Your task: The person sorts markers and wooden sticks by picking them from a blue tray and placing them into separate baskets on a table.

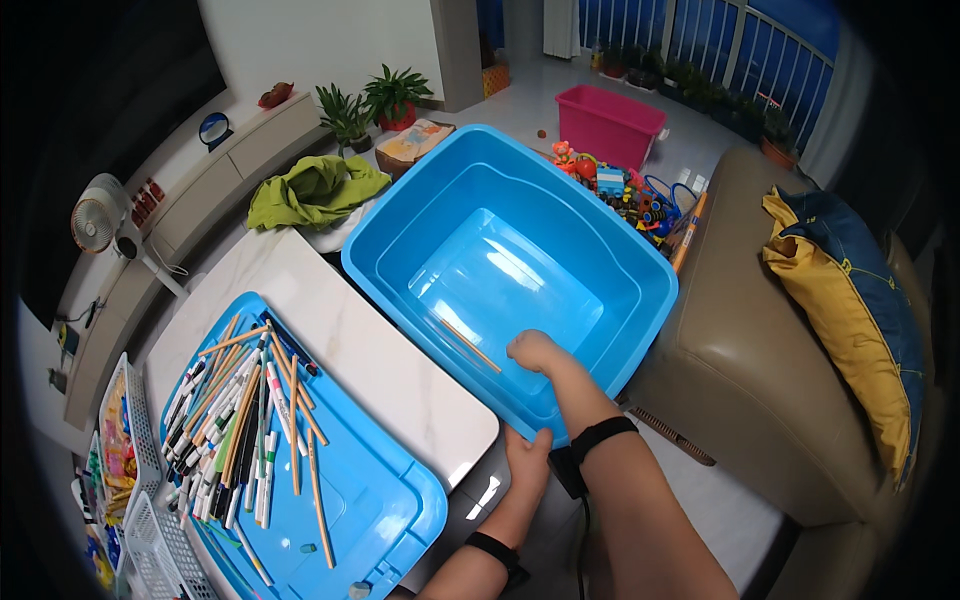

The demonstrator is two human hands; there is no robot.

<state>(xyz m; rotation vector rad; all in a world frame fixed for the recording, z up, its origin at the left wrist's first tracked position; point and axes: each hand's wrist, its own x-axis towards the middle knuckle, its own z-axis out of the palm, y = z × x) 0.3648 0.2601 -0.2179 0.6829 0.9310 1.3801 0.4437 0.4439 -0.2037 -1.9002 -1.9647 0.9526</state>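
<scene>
A large blue plastic storage bin (517,187) stands before me with a single wooden pencil (471,346) lying inside it. My right hand (529,350) reaches down into the bin near the pencil; its fingers point away and are mostly hidden, so I cannot tell what they hold. My left hand (526,457) grips the near rim of the bin, thumb on top. To the left, a blue plastic lid (360,480) lies on the white marble-patterned table (375,352), bearing a heap of markers (225,420) and wooden pencils (319,499).
White plastic baskets (161,544) stand at the left. A green cloth (315,191) lies beyond the table. Toys (637,199) and a pink bin (607,124) are on the floor behind the blue bin. A leather sofa (750,337) borders the right.
</scene>
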